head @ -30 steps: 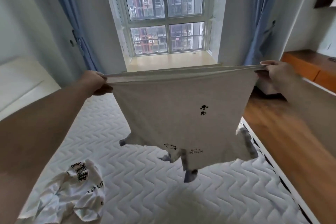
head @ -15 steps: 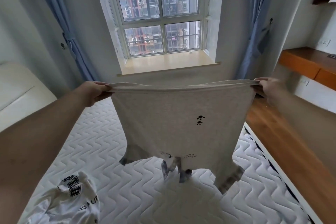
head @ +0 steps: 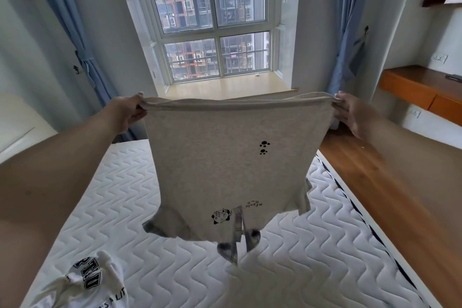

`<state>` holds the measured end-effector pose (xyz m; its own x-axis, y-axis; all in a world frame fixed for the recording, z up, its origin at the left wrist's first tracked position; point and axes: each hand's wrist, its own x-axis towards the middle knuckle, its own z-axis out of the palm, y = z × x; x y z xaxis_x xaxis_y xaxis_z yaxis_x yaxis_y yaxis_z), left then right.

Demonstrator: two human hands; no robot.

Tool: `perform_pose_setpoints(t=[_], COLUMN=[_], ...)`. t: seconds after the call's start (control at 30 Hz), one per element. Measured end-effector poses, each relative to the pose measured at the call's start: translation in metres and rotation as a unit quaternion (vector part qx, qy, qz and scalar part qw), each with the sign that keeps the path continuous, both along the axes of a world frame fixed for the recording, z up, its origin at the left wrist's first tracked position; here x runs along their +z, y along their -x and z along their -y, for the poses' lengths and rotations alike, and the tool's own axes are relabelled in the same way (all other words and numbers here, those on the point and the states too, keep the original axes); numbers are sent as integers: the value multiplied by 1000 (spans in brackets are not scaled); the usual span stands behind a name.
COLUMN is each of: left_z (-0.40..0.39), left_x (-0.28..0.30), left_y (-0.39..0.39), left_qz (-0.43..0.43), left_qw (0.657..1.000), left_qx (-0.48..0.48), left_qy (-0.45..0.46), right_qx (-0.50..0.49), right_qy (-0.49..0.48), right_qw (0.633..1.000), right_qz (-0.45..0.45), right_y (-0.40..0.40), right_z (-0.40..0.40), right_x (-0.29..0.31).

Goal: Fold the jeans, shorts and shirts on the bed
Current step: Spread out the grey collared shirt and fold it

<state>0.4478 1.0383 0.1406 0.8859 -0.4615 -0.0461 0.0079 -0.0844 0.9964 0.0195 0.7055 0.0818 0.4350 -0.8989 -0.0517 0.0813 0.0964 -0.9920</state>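
Nearest the camera, at the lower left, a crumpled white shirt (head: 85, 285) with bold black lettering lies on the bed (head: 312, 257), whose white mattress is quilted in a wavy pattern and runs away toward the window. Above the middle of the mattress, clear of its surface, hangs a grey shirt (head: 232, 165), held upside down by its hem: the sleeves and collar dangle at the bottom, a small cartoon print and a line of text appear inverted near the lower edge, and two black paw prints sit on the right half of the cloth. The left hand (head: 125, 114) grips the left corner of the hem, fingers curled round the bunched edge with the thumb on top. The right hand (head: 350, 115) pinches the opposite corner, thumb above and fingers tucked under the fabric, so the hem is stretched nearly straight and level between the two outstretched arms. To the right of the bed lies a wooden floor (head: 400, 195), and beyond it an orange-brown desk (head: 420, 87) juts from the wall. Farthest back, a window (head: 212, 20) with a pale sill looks out on apartment blocks, flanked by a left blue curtain (head: 72, 32) and a right blue curtain (head: 350, 32), both tied back.
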Motion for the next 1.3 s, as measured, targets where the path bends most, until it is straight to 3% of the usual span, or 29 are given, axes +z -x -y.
perform_pose_setpoints(t=[0.3,0.43,0.57,0.73,0.87,1.3], left_z=[-70,-131,-197,-268,-326,-450], left_x=[-51,-130,-243,-363,-437,-568], left_y=[23,65,131,207,266,370], left_qz=[-25,-91,-163,-213,-258,-337], left_qw=[999,994,983,966,949,874], left_qx=[18,53,78,128,105,100], left_qy=[29,32,16,-70,-150,-336], right_qx=[11,-10,-72,-101,-115,-106], right_qy=[-20,-57,-121,-214,-266,-357], right_qw=[1000,998,990,965,933,845], right_qz=[13,-2,-31,-115,-213,-383], right_y=[51,90,147,220,264,341], right_z=[-32,-84,-150,-235,-298,-401], right_x=[-32,-97,-202,-323,-390,-502])
